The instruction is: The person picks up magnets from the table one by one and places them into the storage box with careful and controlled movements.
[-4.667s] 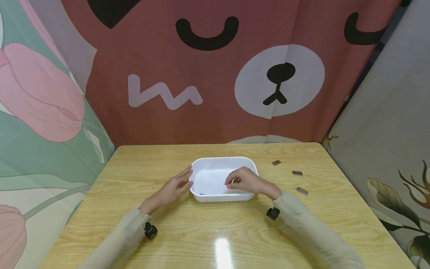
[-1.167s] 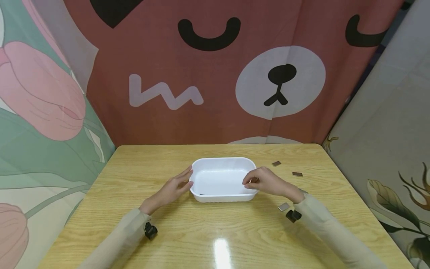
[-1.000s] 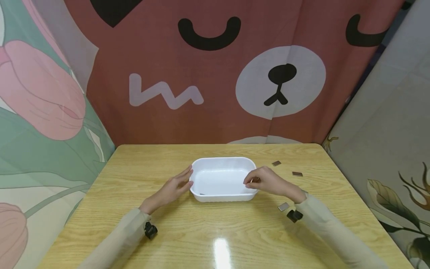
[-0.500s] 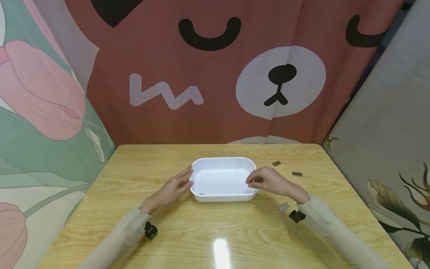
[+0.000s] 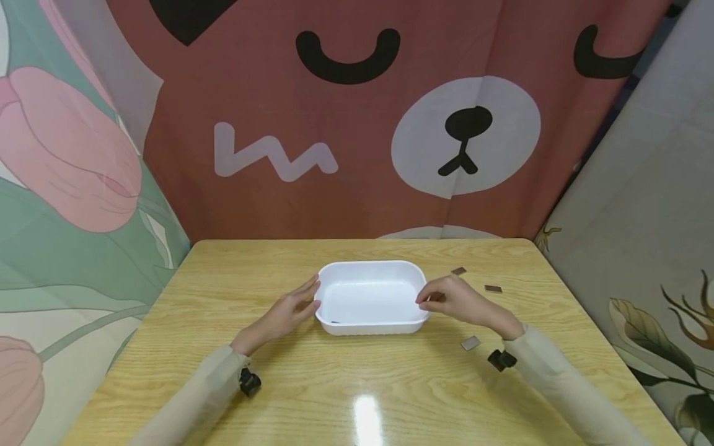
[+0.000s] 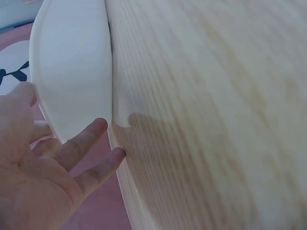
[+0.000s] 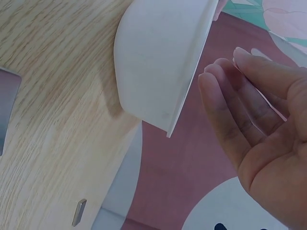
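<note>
A white plastic basin (image 5: 370,328) stands mid-table. My left hand (image 5: 287,314) rests its fingertips on the basin's left side, fingers spread in the left wrist view. My right hand (image 5: 454,300) hovers over the right rim; in the right wrist view its fingers (image 7: 218,96) are loosely bent with nothing between them. A thin dark sliver (image 5: 336,321) shows inside the basin at the front left, mostly hidden by the front wall. To the right lie small flat rectangular pieces with a metallic sheen: one near the front (image 5: 470,342), one farther right (image 5: 493,288), one at the back (image 5: 458,271).
The wooden table (image 5: 312,384) ends at a bear-printed curtain (image 5: 357,204). Floral cloths hang at the left (image 5: 72,186) and right (image 5: 658,217). Black wrist cameras (image 5: 250,382) sit on both sleeves.
My right hand has moved right, from over the basin's middle to its right rim. The front piece, earlier hidden behind the sleeve, now shows; another piece is now covered by the right forearm. Left hand unchanged.
</note>
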{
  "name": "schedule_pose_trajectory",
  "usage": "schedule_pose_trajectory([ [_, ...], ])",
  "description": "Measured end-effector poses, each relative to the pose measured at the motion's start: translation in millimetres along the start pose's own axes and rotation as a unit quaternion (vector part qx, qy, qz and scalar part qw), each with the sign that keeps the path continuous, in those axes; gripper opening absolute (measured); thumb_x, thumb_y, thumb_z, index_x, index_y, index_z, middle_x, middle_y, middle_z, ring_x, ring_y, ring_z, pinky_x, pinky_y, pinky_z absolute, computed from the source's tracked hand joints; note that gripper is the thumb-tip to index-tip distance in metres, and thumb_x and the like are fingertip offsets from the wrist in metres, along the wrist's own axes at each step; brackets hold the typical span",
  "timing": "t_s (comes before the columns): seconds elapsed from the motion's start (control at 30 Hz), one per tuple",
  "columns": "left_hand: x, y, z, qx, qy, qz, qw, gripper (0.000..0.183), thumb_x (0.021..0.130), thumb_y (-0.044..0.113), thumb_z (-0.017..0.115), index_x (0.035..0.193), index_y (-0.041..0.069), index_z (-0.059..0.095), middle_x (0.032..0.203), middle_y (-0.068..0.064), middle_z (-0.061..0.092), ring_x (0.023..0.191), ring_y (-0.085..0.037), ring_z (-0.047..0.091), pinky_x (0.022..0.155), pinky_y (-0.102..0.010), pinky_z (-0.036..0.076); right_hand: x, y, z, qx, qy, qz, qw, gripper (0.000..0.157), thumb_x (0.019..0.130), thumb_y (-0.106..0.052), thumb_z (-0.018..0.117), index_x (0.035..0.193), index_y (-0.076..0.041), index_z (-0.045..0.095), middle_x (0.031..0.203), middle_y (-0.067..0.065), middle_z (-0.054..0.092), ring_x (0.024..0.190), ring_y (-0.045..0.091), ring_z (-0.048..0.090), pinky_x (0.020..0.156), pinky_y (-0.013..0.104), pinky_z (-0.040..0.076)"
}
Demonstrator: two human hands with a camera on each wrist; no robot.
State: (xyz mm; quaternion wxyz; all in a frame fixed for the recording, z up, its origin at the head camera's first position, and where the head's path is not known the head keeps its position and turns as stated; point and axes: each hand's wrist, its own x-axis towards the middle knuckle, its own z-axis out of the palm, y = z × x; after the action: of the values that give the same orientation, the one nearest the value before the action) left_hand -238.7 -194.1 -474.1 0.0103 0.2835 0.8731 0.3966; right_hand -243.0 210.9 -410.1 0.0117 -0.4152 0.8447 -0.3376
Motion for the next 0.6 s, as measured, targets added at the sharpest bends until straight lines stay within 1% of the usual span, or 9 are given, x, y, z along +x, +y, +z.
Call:
schedule_pose_trajectory([
  [0.07, 0.0, -0.2, 0.4, 0.002, 0.001, 0.002, 1.0000, 0.061, 0.104, 0.032, 0.053, 0.150, -0.003, 0.033, 0.161, -0.010, 0.017, 0.122, -0.027, 0.057, 0.103, -0.032, 0.047, -1.2, 0.3, -1.0, -0.008, 0.005, 0.001, 1.000, 0.006, 0.090, -0.004, 0.073, 0.095, -0.003, 0.076, 0.085, -0.001, 0.072, 0.066, 0.011, 0.063, 0.057, 0.023, 0.055],
  [0.2, 0.2, -1.2, 0.8, 0.004, 0.003, 0.004, 1.0000, 0.061, 0.104, 0.031, 0.054, 0.150, -0.003, 0.034, 0.161, -0.010, 0.018, 0.121, -0.026, 0.059, 0.103, -0.033, 0.046, -3.3, 0.6, -2.6, -0.009, 0.010, 0.007, 1.000, 0.007, 0.090, -0.004, 0.073, 0.096, -0.004, 0.076, 0.087, -0.001, 0.072, 0.072, 0.010, 0.066, 0.062, 0.025, 0.058],
  [0.43, 0.0, -1.8, 0.4, 0.004, 0.003, 0.004, 1.0000, 0.060, 0.104, 0.031, 0.054, 0.151, -0.002, 0.034, 0.161, -0.009, 0.018, 0.121, -0.026, 0.058, 0.103, -0.033, 0.046, -6.7, 1.7, -3.7, -0.006, 0.009, 0.015, 1.000, 0.007, 0.090, -0.006, 0.073, 0.096, -0.009, 0.077, 0.087, -0.001, 0.072, 0.072, 0.015, 0.067, 0.061, 0.029, 0.059],
  [0.6, -0.4, -1.2, 0.8, 0.004, 0.003, 0.005, 1.0000, 0.061, 0.104, 0.031, 0.054, 0.151, -0.003, 0.034, 0.161, -0.010, 0.018, 0.123, -0.027, 0.056, 0.104, -0.034, 0.045, -10.0, 2.5, -5.7, -0.017, 0.014, 0.026, 0.999, 0.006, 0.091, -0.010, 0.074, 0.096, -0.013, 0.077, 0.088, -0.002, 0.072, 0.073, 0.012, 0.066, 0.063, 0.030, 0.060],
])
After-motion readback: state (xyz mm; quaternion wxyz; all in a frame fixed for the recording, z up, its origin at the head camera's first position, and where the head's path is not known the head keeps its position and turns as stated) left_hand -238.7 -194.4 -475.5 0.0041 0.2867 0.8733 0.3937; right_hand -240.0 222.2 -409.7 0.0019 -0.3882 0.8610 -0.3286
